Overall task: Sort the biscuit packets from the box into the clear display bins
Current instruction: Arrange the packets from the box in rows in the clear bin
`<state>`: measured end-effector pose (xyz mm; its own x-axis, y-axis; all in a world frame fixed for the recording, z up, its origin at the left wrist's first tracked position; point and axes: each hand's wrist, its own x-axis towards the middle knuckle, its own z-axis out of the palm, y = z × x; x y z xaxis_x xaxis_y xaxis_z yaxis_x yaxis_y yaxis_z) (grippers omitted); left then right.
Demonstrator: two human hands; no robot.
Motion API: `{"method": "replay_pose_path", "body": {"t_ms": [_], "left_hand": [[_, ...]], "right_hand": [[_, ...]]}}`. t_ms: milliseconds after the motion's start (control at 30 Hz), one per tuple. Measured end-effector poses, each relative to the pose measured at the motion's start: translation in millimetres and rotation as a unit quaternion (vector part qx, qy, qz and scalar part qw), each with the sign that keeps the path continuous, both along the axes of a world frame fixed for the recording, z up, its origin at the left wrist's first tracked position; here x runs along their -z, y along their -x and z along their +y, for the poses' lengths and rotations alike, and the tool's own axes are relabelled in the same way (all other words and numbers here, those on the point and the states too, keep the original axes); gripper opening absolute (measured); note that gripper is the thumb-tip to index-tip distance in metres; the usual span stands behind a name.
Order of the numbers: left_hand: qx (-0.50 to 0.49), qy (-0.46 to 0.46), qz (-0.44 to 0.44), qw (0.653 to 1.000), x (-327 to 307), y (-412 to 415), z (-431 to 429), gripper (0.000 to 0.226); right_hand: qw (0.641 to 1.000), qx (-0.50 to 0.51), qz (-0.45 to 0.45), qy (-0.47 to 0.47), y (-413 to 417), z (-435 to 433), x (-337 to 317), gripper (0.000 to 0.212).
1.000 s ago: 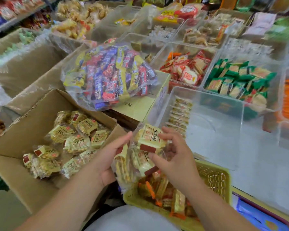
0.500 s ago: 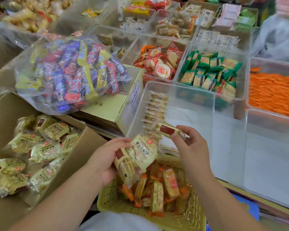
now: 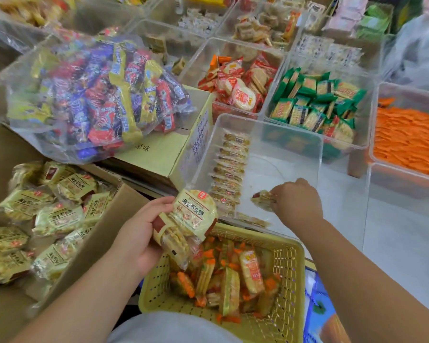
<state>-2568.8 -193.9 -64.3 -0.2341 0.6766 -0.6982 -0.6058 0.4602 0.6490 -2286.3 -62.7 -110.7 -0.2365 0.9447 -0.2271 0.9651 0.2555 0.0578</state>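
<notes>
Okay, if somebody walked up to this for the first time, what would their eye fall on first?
Probably the big clear bag of bright sweets, lying on a carton at upper left. Next, the hands in the middle: the right hand pinches a small packet inside the nearly empty clear bin, while the left hand holds a biscuit bag over the yellow basket.

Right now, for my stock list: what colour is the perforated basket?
The basket is pale yellow, clearest in head view.
</notes>
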Motion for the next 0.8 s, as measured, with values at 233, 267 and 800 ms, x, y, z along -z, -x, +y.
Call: {"method": "replay_pose_path", "body": {"t_ms": [233, 267, 800], "left_hand": [[-0.014, 0.017, 0.005, 1.000, 4.8, 5.2, -5.5, 0.022], [-0.017, 0.018, 0.003, 1.000, 5.5, 5.0, -6.1, 0.023], [-0.021, 0.019, -0.006, 1.000, 2.4, -0.6, -8.4, 0.020]], "right_hand": [[0.981, -0.064, -0.018, 0.181, 26.9, 14.9, 25.3, 0.024], [0.974, -0.075, -0.001, 0.215, 29.1, 15.6, 27.4, 0.029], [0.926, -0.022, 0.137, 0.351, 21.0, 5.6, 37.7, 0.060]]}}
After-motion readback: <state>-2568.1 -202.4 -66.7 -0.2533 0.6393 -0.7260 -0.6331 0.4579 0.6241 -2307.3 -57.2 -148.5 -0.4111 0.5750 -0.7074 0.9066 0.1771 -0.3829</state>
